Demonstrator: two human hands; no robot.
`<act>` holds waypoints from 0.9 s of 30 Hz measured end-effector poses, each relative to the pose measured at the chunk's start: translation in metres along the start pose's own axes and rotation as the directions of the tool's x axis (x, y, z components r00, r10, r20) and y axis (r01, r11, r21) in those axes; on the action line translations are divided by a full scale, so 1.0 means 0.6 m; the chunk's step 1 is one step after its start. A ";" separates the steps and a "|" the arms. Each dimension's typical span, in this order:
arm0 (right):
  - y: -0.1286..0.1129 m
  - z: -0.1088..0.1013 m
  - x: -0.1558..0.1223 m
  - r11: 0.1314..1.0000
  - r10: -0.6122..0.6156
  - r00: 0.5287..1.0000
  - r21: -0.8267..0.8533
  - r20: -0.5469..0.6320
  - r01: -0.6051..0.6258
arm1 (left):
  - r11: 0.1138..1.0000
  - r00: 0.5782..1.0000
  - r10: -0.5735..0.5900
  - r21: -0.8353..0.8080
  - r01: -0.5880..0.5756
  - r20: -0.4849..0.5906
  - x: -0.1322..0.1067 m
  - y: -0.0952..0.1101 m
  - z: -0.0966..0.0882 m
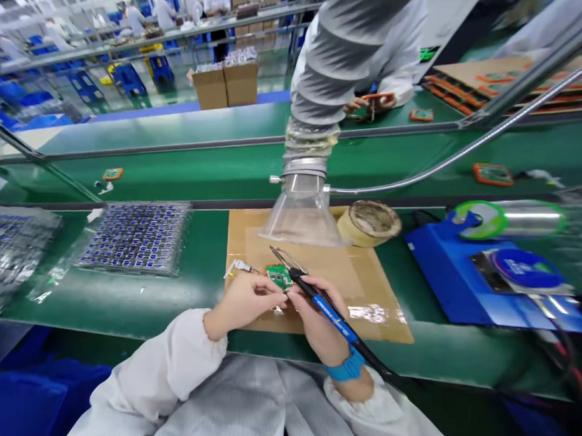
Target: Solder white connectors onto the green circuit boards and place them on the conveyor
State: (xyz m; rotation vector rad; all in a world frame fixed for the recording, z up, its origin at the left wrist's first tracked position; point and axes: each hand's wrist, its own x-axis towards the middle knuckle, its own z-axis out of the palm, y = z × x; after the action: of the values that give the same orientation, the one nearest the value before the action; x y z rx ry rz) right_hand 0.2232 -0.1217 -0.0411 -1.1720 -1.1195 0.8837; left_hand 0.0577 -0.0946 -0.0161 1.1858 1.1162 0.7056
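My left hand (pixel 245 300) is closed, its thumb and fingertips pinched together at the lower edge of a small green circuit board (pixel 278 276). Whatever lies in that pinch is too small to name. A soldering iron (pixel 332 318) with a blue and black handle rests in my right hand (pixel 319 314), its metal tip pointing up and left above the board. The thumb and fingertips of my right hand meet those of my left. Just left of the board, a white connector piece (pixel 242 266) with a thin lead lies on the brown mat (pixel 365 284).
A clear fume hood (pixel 301 212) hangs low over the mat. Behind it stands a round yellowish pot (pixel 371 222). At right is a blue soldering unit (pixel 442 268) with a solder reel (pixel 515 219). A tray of small blue parts (pixel 135 238) lies left. A co-worker's hands (pixel 371 105) work opposite.
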 end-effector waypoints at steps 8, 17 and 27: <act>0.011 0.011 -0.004 0.998 -0.019 0.999 -0.054 0.027 0.020 | 0.959 0.995 0.098 0.266 -0.094 0.001 0.001 0.011 -0.023; 0.034 -0.020 -0.025 0.963 -0.052 0.994 -0.267 -0.099 0.023 | 0.513 0.964 0.230 0.826 -0.234 0.130 0.053 0.020 -0.070; 0.037 -0.059 -0.041 0.925 -0.172 0.984 -0.348 -0.033 0.150 | 0.465 0.988 0.025 0.873 -0.149 0.155 0.069 0.035 -0.068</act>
State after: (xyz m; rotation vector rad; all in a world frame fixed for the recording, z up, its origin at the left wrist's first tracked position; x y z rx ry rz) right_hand 0.2523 -0.1496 -0.0687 -1.3591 -1.3336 0.5309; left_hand 0.0355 -0.0376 -0.0079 2.1672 1.3652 0.0354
